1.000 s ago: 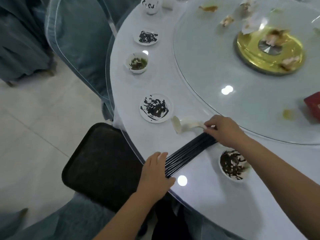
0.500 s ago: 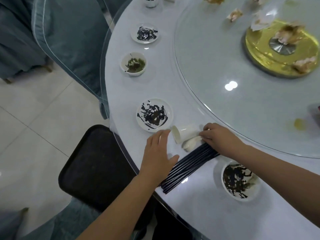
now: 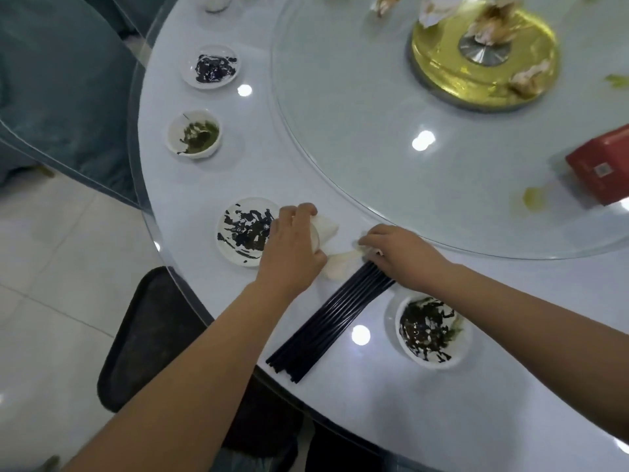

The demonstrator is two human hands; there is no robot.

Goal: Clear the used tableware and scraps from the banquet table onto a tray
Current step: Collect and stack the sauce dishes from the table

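We judge the clearing barely begun. The tray (image 3: pixel 149 335), low at 7 o'clock under the rim of the table (image 3: pixel 476 420), shows no tableware on the part we can see.

Our left hand (image 3: pixel 292 247) curls its fingers round a cup (image 3: pixel 325 228) lying on its side near the middle of the view. Our right hand (image 3: pixel 405 258), at 3 o'clock of it, curls its fingers close together over the far ends of the chopsticks (image 3: pixel 333 321), which run off toward 7 o'clock. A spoon (image 3: pixel 342 262) lies between the hands; whether the right fingertips pinch it too, we cannot tell.

Left to go are the saucer (image 3: pixel 243 233) at 9 o'clock of the cup, the green bowl (image 3: pixel 194 134) and far saucer (image 3: pixel 212 68) toward 11, the near bowl (image 3: pixel 430 330) at 5, and the scraps (image 3: pixel 490 22) at 1 o'clock.
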